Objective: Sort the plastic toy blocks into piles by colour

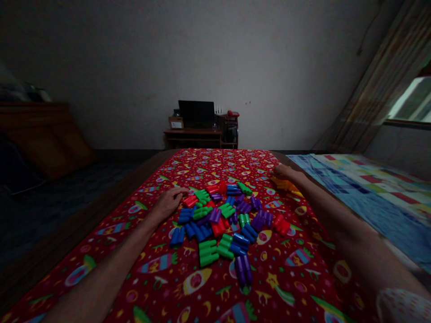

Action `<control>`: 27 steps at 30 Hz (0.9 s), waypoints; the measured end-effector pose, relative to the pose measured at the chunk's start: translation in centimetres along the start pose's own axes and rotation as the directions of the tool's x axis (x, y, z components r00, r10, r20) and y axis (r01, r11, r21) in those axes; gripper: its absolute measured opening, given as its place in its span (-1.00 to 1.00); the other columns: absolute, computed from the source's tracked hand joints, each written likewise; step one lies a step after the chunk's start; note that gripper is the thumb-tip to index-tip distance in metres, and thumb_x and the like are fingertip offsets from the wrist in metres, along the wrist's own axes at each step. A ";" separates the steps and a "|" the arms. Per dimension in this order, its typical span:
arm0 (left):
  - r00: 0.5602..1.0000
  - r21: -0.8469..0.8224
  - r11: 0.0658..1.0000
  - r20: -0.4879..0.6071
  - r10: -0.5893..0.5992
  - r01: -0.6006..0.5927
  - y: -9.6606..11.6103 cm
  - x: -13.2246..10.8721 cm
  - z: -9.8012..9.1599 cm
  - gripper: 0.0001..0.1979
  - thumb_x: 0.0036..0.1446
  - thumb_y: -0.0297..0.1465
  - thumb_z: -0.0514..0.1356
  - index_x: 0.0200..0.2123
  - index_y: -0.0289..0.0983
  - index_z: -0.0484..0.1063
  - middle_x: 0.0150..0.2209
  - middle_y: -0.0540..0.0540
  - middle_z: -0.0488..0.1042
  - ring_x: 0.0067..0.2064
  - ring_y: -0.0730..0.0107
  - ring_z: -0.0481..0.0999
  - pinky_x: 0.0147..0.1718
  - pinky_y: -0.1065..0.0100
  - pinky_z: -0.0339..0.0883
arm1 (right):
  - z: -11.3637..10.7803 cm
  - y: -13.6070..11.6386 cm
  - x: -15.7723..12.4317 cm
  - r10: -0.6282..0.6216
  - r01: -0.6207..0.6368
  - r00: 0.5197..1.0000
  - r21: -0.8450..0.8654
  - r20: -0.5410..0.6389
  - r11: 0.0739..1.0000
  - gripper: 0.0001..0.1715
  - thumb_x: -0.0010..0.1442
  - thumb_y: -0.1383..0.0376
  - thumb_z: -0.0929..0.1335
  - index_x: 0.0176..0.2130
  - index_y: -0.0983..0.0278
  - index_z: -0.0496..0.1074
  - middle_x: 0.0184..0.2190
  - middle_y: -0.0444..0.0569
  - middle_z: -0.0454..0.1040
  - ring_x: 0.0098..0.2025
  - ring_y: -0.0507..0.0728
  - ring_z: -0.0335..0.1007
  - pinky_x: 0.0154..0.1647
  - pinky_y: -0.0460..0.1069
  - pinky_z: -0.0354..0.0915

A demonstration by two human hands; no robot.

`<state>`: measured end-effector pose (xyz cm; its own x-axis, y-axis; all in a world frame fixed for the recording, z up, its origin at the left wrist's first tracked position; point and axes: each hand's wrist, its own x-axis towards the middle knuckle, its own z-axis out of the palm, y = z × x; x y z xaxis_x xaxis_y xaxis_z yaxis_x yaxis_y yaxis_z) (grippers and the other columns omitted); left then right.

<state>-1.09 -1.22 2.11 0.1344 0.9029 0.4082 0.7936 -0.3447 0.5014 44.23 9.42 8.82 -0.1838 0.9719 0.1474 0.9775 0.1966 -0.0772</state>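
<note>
"Left hand (pixel 168 202) first: how was it?"

"Loosely open, fingers slightly bent, at the left edge of the heap of coloured blocks (pixel 215 216). It was just beside a red block (pixel 190 201) and a green block (pixel 202 196); I couldn't tell whether it touched either."

"And the right hand (pixel 284 172)?"

"Farther out, by some orange-yellow pieces (pixel 288 186), well apart from the heap. Its fingertips were too dim to read, so I couldn't tell whether they were gripping anything."

"Where was the heap?"

"Spread between the forearms on the red patterned cloth (pixel 215 166). A purple block (pixel 243 270) lay at its near end, and another red piece (pixel 281 224) lay at its right side."

"Anything beyond?"

"A dark monitor (pixel 196 114) stood against the wall (pixel 269 67)."
</note>
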 end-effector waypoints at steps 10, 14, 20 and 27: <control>1.000 -0.011 1.000 0.008 -0.012 0.012 0.2 0.0 0.0 -0.61 0.05 -0.31 -0.04 -0.27 -0.24 0.57 -0.13 -0.12 0.60 -0.11 0.20 0.56 -0.01 0.22 0.40 | -1.2 -0.2 -1.8 -0.052 0.048 0.998 -0.104 -0.037 0.993 -0.54 0.30 0.22 0.21 -0.56 0.33 0.38 -0.50 0.09 0.47 -0.43 0.05 0.36 -0.39 -0.07 0.11; 1.000 -0.002 1.000 0.006 -0.007 0.007 0.4 -0.1 -0.1 -0.60 0.04 -0.32 -0.04 -0.26 -0.23 0.58 -0.13 -0.11 0.60 -0.11 0.20 0.56 -0.02 0.22 0.40 | -2.0 -3.1 -4.7 -0.196 0.205 0.975 0.084 -0.104 0.975 -0.37 0.32 0.00 0.11 -0.59 0.30 0.31 -0.63 -0.09 0.31 -0.55 -0.01 0.19 -0.47 -0.09 0.06; 1.000 -0.010 1.000 -0.011 0.003 -0.004 0.1 0.1 0.0 -0.62 0.01 -0.32 -0.02 -0.29 -0.21 0.59 -0.16 -0.08 0.61 -0.12 0.21 0.56 -0.02 0.22 0.41 | 0.5 -4.7 -11.9 -0.185 0.221 0.975 0.411 -0.126 0.884 -0.30 0.32 -0.06 -0.01 -0.22 0.25 0.50 -0.33 0.00 0.54 -0.20 0.18 0.44 -0.16 -0.01 0.32; 1.000 0.000 1.000 -0.003 0.023 -0.023 -0.1 0.4 0.4 -0.62 0.00 -0.34 -0.04 -0.32 -0.24 0.58 -0.16 -0.15 0.61 -0.09 0.16 0.55 0.00 0.15 0.38 | 5.3 -5.1 -16.2 0.042 0.045 0.991 0.613 -0.127 0.789 -0.26 0.30 -0.08 0.00 0.22 0.23 0.27 0.21 0.07 0.30 0.27 0.21 0.16 0.29 0.18 0.06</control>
<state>-0.87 -0.74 1.94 0.1504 0.8942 0.4217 0.7906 -0.3649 0.4918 41.62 -6.62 1.63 -0.1277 0.9549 0.2681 0.6992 0.2784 -0.6585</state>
